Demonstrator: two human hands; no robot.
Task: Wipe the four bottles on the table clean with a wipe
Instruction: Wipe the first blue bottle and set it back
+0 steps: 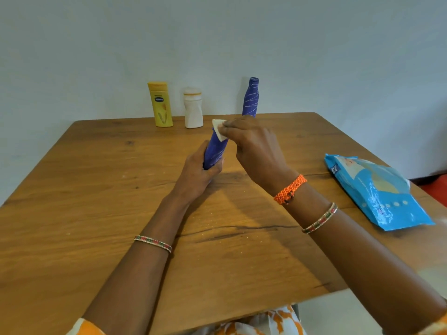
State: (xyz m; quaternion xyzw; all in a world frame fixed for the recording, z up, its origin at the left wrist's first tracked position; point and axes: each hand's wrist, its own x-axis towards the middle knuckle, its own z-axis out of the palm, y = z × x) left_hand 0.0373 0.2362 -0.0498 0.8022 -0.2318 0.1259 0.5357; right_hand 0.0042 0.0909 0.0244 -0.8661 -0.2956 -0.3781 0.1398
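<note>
My left hand (197, 170) grips the lower end of a blue bottle (216, 149) with white streaks, held tilted above the wooden table (96, 189). My right hand (254, 143) pinches a small white wipe (219, 130) against the bottle's upper end. A second blue bottle (251, 96) stands upright behind my right hand, its base hidden. A yellow bottle (160, 103) and a white bottle (193, 108) stand side by side at the table's far edge.
A blue pack of wipes (377, 192) lies flat near the table's right edge. A pale wall rises just behind the far edge. The near edge runs close to my lap.
</note>
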